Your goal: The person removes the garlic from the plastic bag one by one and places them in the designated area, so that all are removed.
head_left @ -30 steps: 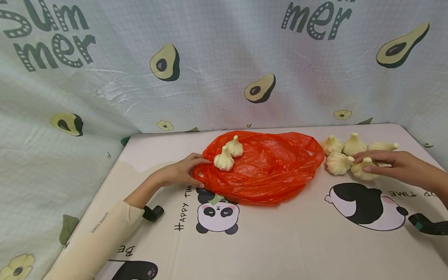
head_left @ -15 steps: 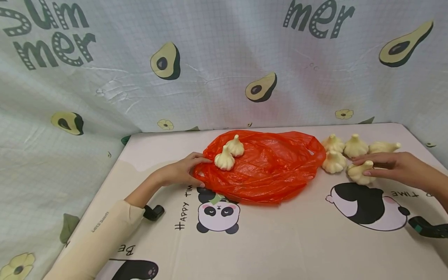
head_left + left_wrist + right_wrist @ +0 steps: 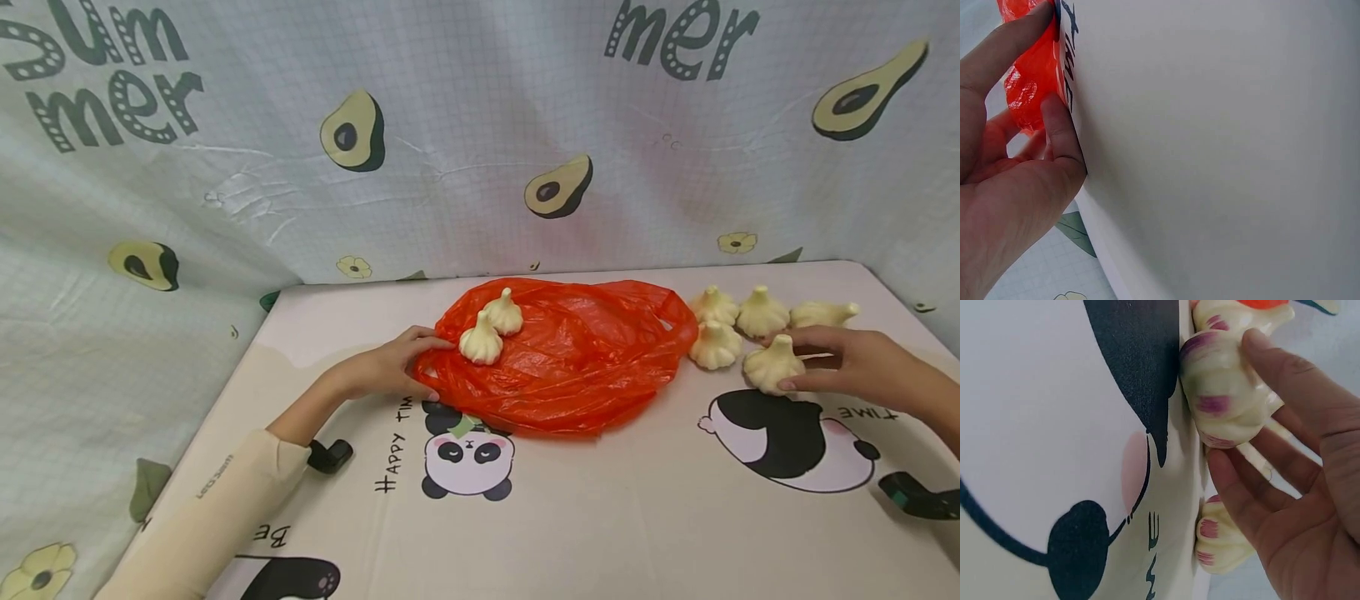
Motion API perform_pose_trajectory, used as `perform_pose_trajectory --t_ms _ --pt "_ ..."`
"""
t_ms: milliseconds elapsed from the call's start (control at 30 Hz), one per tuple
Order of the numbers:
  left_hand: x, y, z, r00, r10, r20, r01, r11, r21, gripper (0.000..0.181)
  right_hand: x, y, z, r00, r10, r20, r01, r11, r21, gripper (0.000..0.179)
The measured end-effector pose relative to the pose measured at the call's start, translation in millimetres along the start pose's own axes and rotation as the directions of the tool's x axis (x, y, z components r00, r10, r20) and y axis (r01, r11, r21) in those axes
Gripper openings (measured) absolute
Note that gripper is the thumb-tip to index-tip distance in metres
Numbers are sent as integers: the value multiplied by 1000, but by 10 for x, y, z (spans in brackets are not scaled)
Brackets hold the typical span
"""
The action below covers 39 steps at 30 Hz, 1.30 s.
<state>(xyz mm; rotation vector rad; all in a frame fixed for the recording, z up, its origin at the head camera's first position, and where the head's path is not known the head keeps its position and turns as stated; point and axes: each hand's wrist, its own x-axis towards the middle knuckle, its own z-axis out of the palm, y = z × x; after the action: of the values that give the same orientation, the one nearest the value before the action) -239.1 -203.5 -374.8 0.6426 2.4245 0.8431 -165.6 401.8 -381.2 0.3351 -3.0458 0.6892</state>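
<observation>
- The cream garlic bulb with a rounded, ribbed body and short stem (image 3: 771, 370) is pinched between the thumb and fingers of the right hand (image 3: 855, 362); whether its base touches the table cannot be told.
- This held bulb lies at the right hand's 9 o'clock, its long axis near upright with the stem up; the right hand is much the nearer one.
- A similar cream garlic bulb (image 3: 716, 346) is just beside it at 10 o'clock, with another pale bulb (image 3: 715, 305) behind that.
- A third loose, stem-up bulb (image 3: 762, 312) stands at 12 o'clock, and a pale bulb on its side (image 3: 821, 314) lies at 1 o'clock, stem toward 3.
- From the held bulb, the crumpled, flat red plastic bag (image 3: 585, 358) spreads at 9 o'clock, apart from it.
- Two whitish stem-up bulbs (image 3: 481, 342) sit close together at the bag's 10 o'clock side.
- The left hand (image 3: 384, 367), fingers spread, touches the bag's 9 o'clock end; no firm pinch shows.
- The pale, panda-printed table (image 3: 637, 517) lies under everything, and a grey-white avocado-print curtain (image 3: 450, 83) hangs at 12 o'clock.
</observation>
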Motion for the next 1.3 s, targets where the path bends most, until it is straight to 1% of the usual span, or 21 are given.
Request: perform_pose_trajectory --t_ms 167,367,500,567,633,800,933,1000,1167,1300 --pt "4 5 -7 1000 -4 -1 4 1000 -2 73 -18 -22 -2 999 13 -32 -15 998 -54 61" --pt "8 -11 -3 1000 -3 -4 3 1000 5 73 -5 -79 19 998 56 -38 -58 996 -62 68" --pt "12 -9 1 1000 -8 -2 8 1000 15 73 -1 -112 -3 996 87 -31 -91 988 -125 73" --pt "13 -7 -1 1000 -8 -2 8 1000 14 73 -6 -120 -22 995 98 -28 -102 981 -164 73" --pt "13 -6 -5 1000 -8 -1 8 1000 12 73 -13 -120 -33 994 102 -27 -105 978 -179 72" --pt "17 -7 -9 1000 -11 0 11 1000 14 73 -16 -113 -5 996 67 -67 -76 985 -152 62" --pt "21 -16 -5 1000 -11 0 11 1000 21 73 9 -116 30 994 37 -104 -50 991 -126 60" --pt "22 -19 -3 1000 -11 -2 11 1000 22 73 24 -117 40 994 26 -109 -38 993 -114 59" --pt "18 -19 2 1000 -14 -5 14 1000 25 73 31 -125 27 994 2 -110 -15 993 -120 55" --pt "17 -4 2 1000 -18 -4 18 1000 23 73 12 -154 -31 992 9 -123 -24 993 -119 49"
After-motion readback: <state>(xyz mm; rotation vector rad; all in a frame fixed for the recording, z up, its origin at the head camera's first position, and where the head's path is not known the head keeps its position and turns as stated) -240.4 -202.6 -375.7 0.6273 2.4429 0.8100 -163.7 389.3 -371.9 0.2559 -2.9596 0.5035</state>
